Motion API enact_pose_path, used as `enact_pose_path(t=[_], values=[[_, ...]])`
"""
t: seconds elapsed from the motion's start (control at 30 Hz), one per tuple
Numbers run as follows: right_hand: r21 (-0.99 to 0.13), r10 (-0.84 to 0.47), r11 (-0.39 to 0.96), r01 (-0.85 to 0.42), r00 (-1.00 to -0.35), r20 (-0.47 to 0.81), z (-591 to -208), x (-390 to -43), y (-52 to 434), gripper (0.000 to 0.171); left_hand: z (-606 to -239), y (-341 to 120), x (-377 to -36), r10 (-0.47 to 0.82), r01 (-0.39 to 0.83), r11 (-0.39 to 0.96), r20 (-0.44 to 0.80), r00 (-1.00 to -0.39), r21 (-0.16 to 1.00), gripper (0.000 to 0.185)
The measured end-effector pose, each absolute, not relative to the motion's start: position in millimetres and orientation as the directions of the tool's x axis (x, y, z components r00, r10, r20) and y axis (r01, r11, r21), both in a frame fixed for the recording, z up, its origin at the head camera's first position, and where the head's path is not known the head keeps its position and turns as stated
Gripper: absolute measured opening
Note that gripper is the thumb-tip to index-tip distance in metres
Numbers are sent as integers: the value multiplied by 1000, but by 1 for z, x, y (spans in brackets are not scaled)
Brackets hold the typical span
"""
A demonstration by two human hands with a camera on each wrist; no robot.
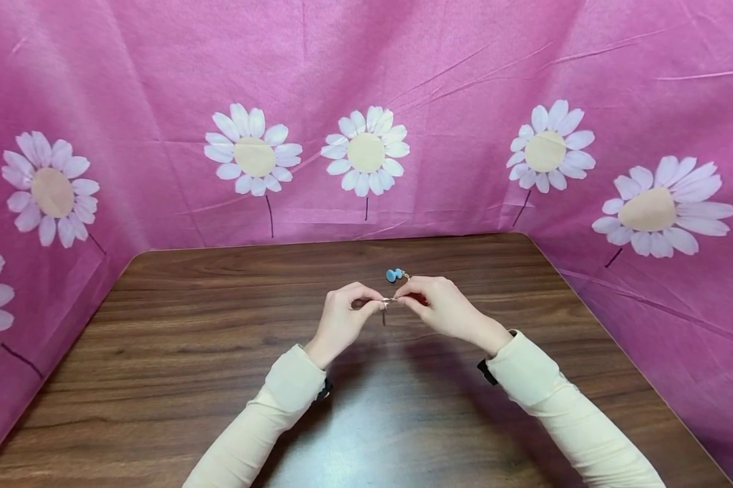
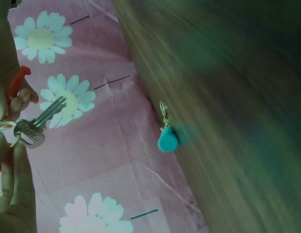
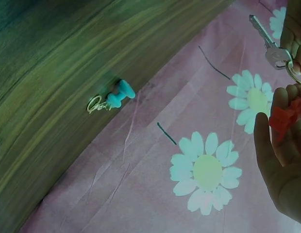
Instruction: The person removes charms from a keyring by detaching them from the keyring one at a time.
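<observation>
Both hands meet above the table's far half, at a metal ring with a silver key [image 2: 34, 128] on it. My left hand [image 1: 342, 318] pinches the ring [image 2: 15, 141] between thumb and fingertips, and the key hangs beside those fingertips. From the other side my right hand [image 1: 448, 308] pinches the same ring. A small red charm [image 3: 284, 119], flared at one end in the left wrist view, lies against the right hand's fingers. Just beyond the hands, a blue pushpin-shaped charm [image 1: 394, 274] with a gold ring [image 3: 94, 104] and short chain lies on the table.
The brown wood-grain table [image 1: 190, 339] has rounded far corners. A pink cloth [image 1: 452, 68] printed with white daisies hangs around its back and sides. Black bands show under both pale sleeves [image 1: 537, 379].
</observation>
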State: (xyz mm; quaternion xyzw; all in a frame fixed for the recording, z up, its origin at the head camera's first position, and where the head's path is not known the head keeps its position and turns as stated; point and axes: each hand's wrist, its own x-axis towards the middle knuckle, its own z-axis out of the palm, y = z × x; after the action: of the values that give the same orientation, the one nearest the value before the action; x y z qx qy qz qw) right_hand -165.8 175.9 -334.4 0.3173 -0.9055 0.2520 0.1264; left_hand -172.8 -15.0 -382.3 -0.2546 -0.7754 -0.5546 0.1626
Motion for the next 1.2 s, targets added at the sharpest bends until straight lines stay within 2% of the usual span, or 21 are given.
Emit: enact_pose_path(t=[0.17, 0.4, 0.53, 0.67, 0.83, 1.0, 1.2], values=[[-486, -503, 618, -618, -786, 360, -331, -165, 175, 5, -385, -17, -176, 220, 538, 175, 500, -838, 824, 6], [-477, -549, 611, -632, -772, 320, -330, -164, 173, 4, -381, -18, -177, 301, 527, 216, 457, -837, 822, 7], [-515, -546, 602, -610, -785, 292, -330, -163, 171, 5, -379, -14, -177, 310, 500, 203, 429, -848, 842, 10], [-605, -504, 585, -540, -826, 251, -331, -163, 169, 7, -378, -12, -176, 280, 459, 188, 401, -873, 868, 11], [-676, -410, 594, -437, -887, 213, -332, -164, 167, 8, -376, -12, -171, 200, 461, 233, 422, -884, 856, 6], [-746, -328, 581, -326, -932, 152, -333, -164, 165, 9, -379, -10, -166, 229, 491, 225, 444, -866, 842, 6], [-836, -287, 489, -251, -951, 117, -340, -164, 157, 11, -378, -7, -165, 222, 481, 230, 435, -872, 846, 5]])
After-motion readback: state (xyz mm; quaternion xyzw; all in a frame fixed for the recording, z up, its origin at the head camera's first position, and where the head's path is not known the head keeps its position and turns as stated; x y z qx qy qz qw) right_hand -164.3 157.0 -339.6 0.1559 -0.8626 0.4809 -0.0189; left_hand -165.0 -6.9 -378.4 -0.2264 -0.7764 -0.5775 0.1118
